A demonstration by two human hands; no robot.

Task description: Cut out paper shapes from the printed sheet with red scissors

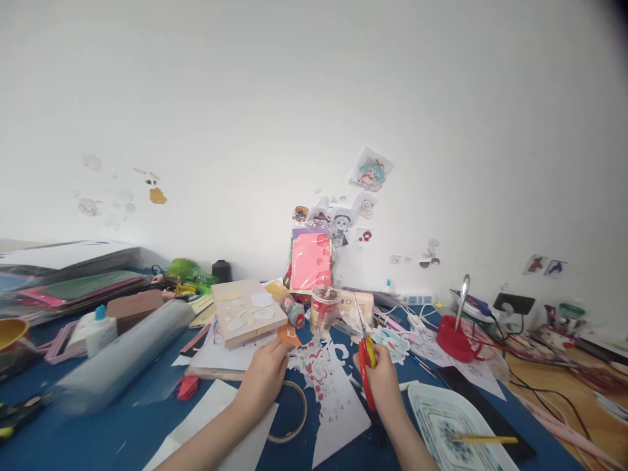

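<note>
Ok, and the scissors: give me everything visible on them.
The scissors have a long red handle loop, yellow on the handle's inner side, and slim, pale grey blades that look metal. They are gripped in the right hand, whose fingers partly cover the handles. The blades point up and away from the person, just right of the cut, patterned paper sheet. Whether the blades are fully closed, or touch anything behind them, I can't tell.

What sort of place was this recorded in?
Most likely a craft desk, at home or in a small studio: the right hand holds red-handled scissors, patterned paper lies near it, and small drawings are stuck to the wall.
</note>
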